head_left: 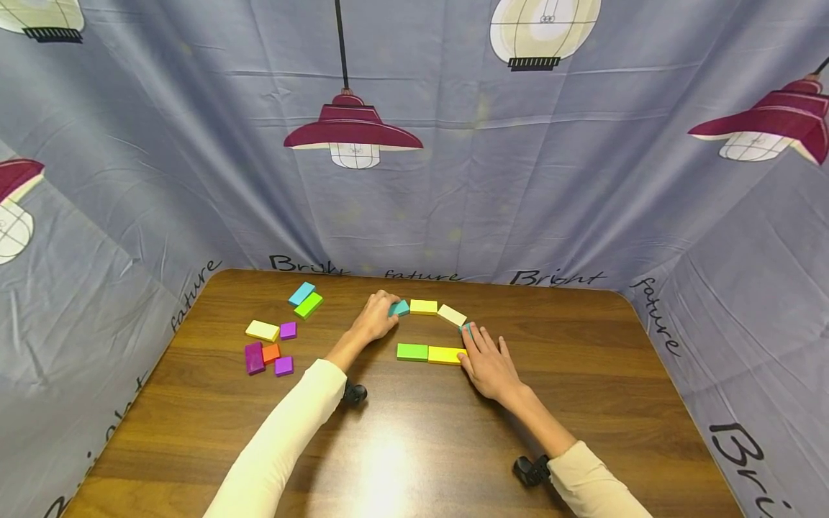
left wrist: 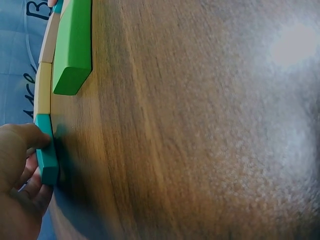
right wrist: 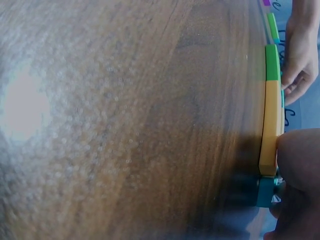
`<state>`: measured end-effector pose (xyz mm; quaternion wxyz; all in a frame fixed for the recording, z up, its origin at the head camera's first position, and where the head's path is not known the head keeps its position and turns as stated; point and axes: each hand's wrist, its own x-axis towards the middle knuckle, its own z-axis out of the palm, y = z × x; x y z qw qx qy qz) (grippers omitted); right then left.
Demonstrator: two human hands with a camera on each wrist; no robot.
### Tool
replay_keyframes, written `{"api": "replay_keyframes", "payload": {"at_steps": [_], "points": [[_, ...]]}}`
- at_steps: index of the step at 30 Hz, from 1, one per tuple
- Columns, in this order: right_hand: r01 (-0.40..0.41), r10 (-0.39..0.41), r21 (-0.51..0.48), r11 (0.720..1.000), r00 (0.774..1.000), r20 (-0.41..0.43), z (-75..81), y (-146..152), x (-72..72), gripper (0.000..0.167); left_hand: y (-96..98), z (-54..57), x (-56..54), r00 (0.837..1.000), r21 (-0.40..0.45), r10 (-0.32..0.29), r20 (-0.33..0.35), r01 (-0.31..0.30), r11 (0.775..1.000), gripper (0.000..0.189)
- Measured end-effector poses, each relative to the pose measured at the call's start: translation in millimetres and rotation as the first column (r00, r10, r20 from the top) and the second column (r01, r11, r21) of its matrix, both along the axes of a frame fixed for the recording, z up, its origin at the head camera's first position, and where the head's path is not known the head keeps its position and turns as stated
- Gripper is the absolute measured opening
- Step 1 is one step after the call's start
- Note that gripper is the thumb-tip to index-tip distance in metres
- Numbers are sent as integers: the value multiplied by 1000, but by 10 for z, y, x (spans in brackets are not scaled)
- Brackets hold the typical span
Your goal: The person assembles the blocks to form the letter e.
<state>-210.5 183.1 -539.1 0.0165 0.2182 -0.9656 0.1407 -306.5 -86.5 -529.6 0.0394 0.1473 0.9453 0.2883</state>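
Note:
My left hand (head_left: 377, 316) pinches a teal block (left wrist: 47, 162) between thumb and fingers, at the left end of a curved row on the table. Beside that block lie a yellow block (head_left: 424, 307) and a slanted cream block (head_left: 451, 315). At the row's right end, the fairly straight fingers of my right hand (head_left: 487, 365) rest over a second teal block (right wrist: 266, 192), partly hiding it. Nearer to me, a green block (head_left: 412, 352) and a long yellow block (head_left: 445, 355) lie end to end. My right thumb touches the yellow one's right end.
On the table's left lie loose blocks: a blue one (head_left: 301, 294), a light green one (head_left: 309, 306), a pale yellow one (head_left: 262, 331), an orange one (head_left: 270, 353) and several purple ones (head_left: 255, 358). A printed curtain (head_left: 453, 201) surrounds the wooden table (head_left: 583, 374).

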Motion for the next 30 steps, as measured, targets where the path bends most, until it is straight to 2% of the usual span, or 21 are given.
{"api": "replay_keyframes", "payload": {"at_steps": [15, 19, 25, 30], "points": [[7, -7, 23, 1000, 1000, 7, -18, 11, -1, 60, 20, -21, 2, 1000, -10, 6, 2, -6, 1000, 41], [7, -7, 15, 1000, 1000, 15, -19, 14, 2, 60, -17, -11, 9, 1000, 22, 6, -3, -6, 1000, 45], [-7, 7, 8, 1000, 1000, 6, -31, 17, 4, 57, -236, 48, 24, 998, 104, 54, -36, -50, 993, 49], [-5, 5, 13, 1000, 1000, 5, -21, 12, 4, 58, -588, 124, 38, 987, 163, 137, -85, -122, 979, 48]]}}
